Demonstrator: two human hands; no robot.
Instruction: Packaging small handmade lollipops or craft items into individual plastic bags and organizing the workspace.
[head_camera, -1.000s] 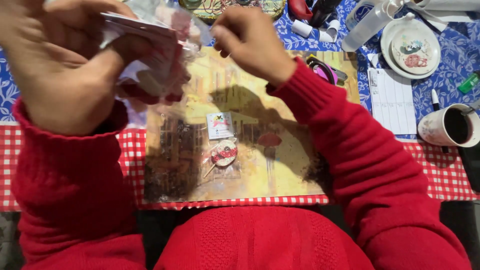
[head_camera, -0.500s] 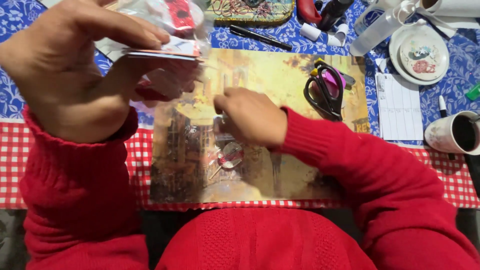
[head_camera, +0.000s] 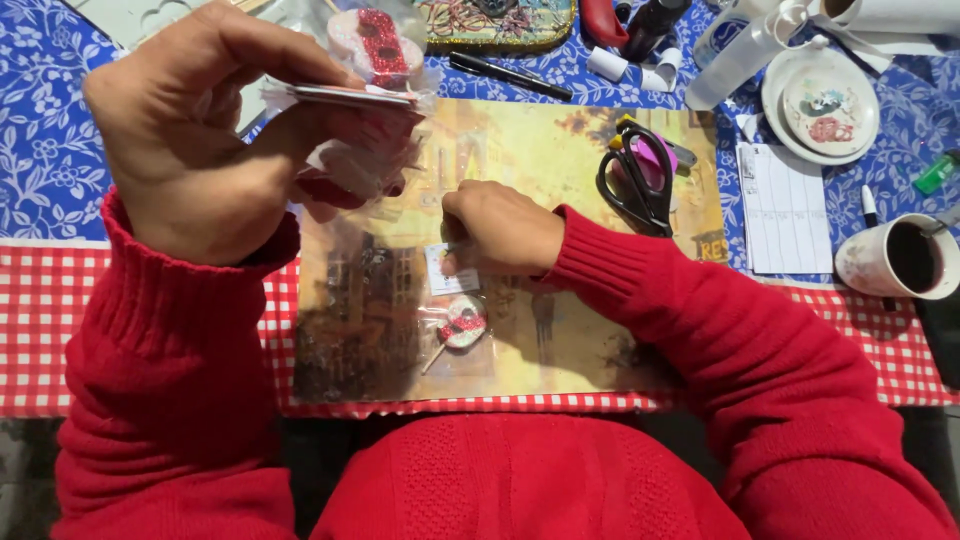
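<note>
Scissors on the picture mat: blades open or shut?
Shut. The black-handled scissors lie flat on the painted mat, the two handle loops side by side and the blades together as one point toward the upper left, clear of both hands.

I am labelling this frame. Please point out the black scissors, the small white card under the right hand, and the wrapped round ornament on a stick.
Black scissors (head_camera: 634, 186), head view: on the handle loops.
Small white card (head_camera: 439, 277), head view: on its visible left part.
Wrapped round ornament (head_camera: 463, 325), head view: on the round head.
</note>
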